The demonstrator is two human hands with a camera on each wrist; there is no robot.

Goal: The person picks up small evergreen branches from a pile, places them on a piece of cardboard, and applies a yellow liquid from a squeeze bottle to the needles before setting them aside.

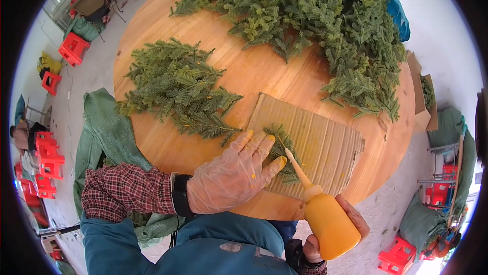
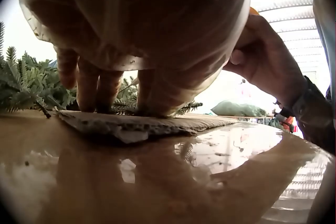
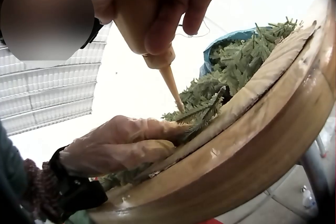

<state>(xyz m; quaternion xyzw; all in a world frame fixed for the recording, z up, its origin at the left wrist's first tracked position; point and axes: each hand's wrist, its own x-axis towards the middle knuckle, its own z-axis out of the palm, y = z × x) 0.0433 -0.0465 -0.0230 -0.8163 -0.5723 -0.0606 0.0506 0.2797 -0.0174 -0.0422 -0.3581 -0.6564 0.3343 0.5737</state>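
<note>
A small fir sprig (image 1: 284,148) lies on a corrugated cardboard piece (image 1: 320,138) near the table's front edge. My left hand (image 1: 234,173), in a clear plastic glove with yellow-stained fingertips, holds the sprig against the cardboard between thumb and fingers. My bare right hand (image 1: 353,219) grips a yellow squeeze bottle (image 1: 330,227), tilted with its long tapered nozzle (image 1: 297,168) pointing at the sprig. In the right wrist view the nozzle tip is right at the needles, just above the gloved left hand (image 3: 126,142).
A pile of fir sprigs (image 1: 178,87) lies on the round wooden table (image 1: 218,36) at the left. A larger heap (image 1: 305,11) spills from a blue bag (image 1: 394,1) at the back. Red stools (image 1: 73,49) and an open carton (image 1: 422,92) stand around the table.
</note>
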